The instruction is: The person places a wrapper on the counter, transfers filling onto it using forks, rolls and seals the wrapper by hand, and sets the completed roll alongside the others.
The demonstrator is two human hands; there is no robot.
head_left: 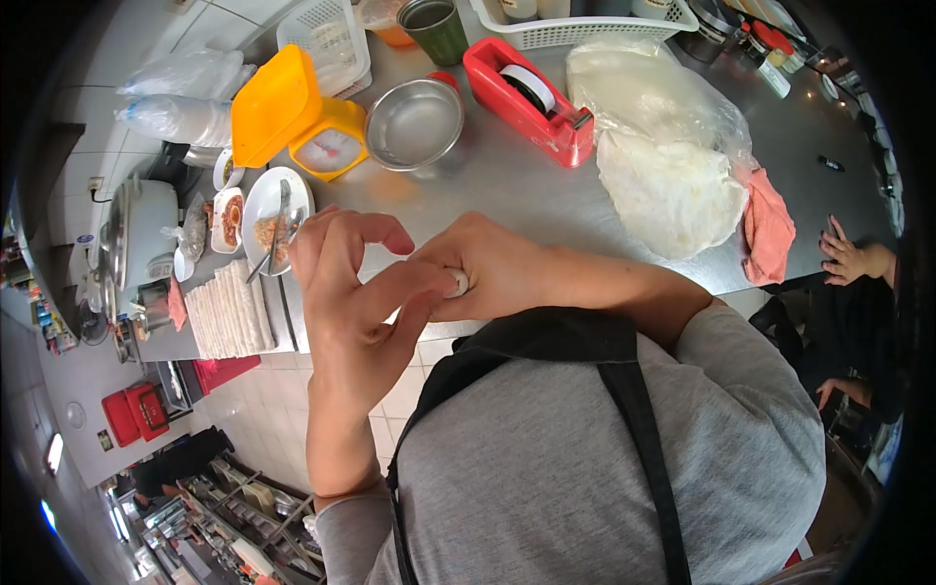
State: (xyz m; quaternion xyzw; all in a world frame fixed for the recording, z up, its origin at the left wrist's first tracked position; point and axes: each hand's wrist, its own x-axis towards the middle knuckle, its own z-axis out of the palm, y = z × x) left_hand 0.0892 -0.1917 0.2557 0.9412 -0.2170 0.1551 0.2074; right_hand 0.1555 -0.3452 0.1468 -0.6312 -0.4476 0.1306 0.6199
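In front of my chest my two hands meet. A small whitish piece (pixel 456 283) shows between them, and I cannot make out its kind. My left hand (pixel 356 278) pinches at it with thumb and index finger, while its other fingers curl loosely above. My right hand (pixel 485 268) is closed around the same piece, with most of its fingers hidden. A row of long pale wrapped rolls (pixel 229 310) lies on the counter left of my left hand. Beyond it a white plate (pixel 256 200) holds a shredded filling (pixel 266 232) and metal utensils.
A yellow scale (pixel 331 148), a metal bowl (pixel 414 124) and a red tape dispenser (pixel 526 102) stand behind my hands. Thin white wrapper sheets (pixel 668 190) lie on the steel counter (pixel 526 205) beside a pink cloth (pixel 768 229). Another person's hand (pixel 850 255) rests at the right edge.
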